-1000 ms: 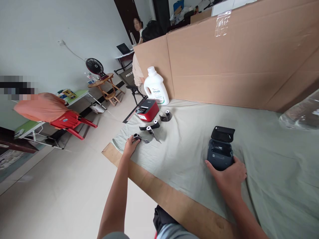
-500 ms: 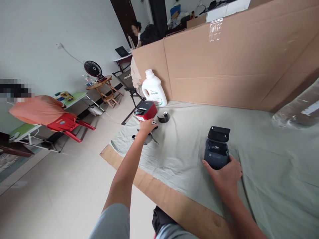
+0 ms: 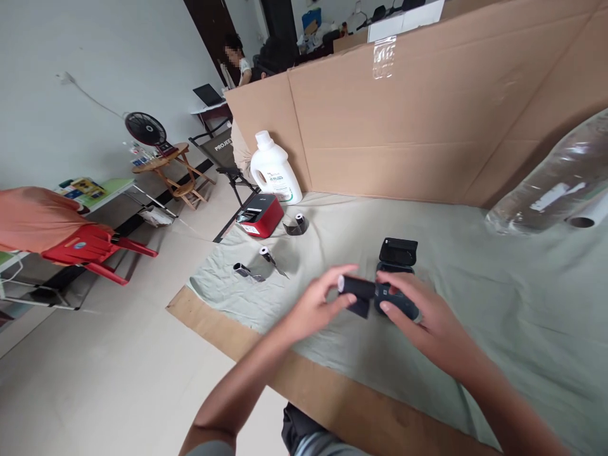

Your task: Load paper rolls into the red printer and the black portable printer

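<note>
My left hand [image 3: 316,307] pinches a black tape roll [image 3: 355,289] with a white core, held just left of a dark blue label printer [image 3: 398,297] whose lid [image 3: 399,251] stands open. My right hand [image 3: 422,316] grips the front of that printer on the grey-green cloth [image 3: 475,304]. Further left on the cloth lie two small rolls [image 3: 244,271] [image 3: 268,256] with loose tape ends, and a third roll [image 3: 297,223] sits near a red label printer [image 3: 259,215].
A white detergent jug [image 3: 274,170] stands at the cardboard wall [image 3: 427,126] behind the cloth. A clear plastic-wrapped roll [image 3: 555,183] lies at the right. The table's brown edge [image 3: 332,392] runs in front. People sit at the left and beyond the cardboard; a fan [image 3: 145,130] stands far left.
My left hand has lifted a black roll from the group near the red printer and carried it right, up to the dark printer. My right hand stays on the printer. The view shifted right.
</note>
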A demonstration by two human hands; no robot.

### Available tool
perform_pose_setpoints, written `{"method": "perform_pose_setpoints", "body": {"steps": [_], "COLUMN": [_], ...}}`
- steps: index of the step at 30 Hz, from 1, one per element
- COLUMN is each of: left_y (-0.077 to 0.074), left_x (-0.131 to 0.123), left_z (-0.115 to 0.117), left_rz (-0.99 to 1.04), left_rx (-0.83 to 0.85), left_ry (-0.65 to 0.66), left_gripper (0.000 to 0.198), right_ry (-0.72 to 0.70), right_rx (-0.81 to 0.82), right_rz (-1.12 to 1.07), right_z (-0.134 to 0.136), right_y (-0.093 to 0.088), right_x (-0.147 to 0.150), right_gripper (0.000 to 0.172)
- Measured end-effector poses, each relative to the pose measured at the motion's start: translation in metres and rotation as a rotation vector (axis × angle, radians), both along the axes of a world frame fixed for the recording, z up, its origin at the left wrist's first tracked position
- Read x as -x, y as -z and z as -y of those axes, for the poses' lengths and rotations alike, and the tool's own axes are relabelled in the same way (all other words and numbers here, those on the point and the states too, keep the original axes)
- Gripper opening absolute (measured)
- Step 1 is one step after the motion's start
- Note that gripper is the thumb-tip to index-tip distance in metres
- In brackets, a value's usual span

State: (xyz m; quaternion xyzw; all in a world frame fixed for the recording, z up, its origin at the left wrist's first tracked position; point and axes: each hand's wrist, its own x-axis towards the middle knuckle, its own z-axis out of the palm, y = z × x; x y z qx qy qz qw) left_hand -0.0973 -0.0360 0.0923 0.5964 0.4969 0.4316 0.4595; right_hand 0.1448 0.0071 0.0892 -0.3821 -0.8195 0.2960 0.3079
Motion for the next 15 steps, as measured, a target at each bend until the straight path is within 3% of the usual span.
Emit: {"method": "perform_pose_setpoints", "body": {"steps": [2, 4, 8, 12, 15], "left_y": [0.018, 0.038, 0.068, 0.090, 0.102], "left_x": [-0.030, -0.050, -0.069, -0.080, -0.086], "left_z": [0.010, 0.012, 0.012, 0.019, 0.023], "left_rz": [0.124, 0.256, 0.396, 0.303, 0.338], "left_rx": [0.058, 0.098, 0.240, 0.350, 0.378], "left_ry": [0.034, 0.013, -0.044, -0.051, -0.032], "left_gripper": [0.052, 0.059, 0.087, 0.093, 0.100], "right_ry": [-0.127, -0.154, -0.045, 0.130, 0.156], "right_rx": [0.029, 0.021, -0.009, -0.051, -0.064], "right_rz": [0.094, 0.172, 0.189, 0.210, 0.286], "right_z": [-0.003, -0.005, -0.018, -0.052, -0.075], "right_y": [-0.009, -0.007, 0.013, 0.037, 0.053], "right_x": [-0.004, -0.010, -0.027, -0.039, -0.038], "right_gripper": [0.031, 0.028, 0.029, 0.032, 0.034]}}
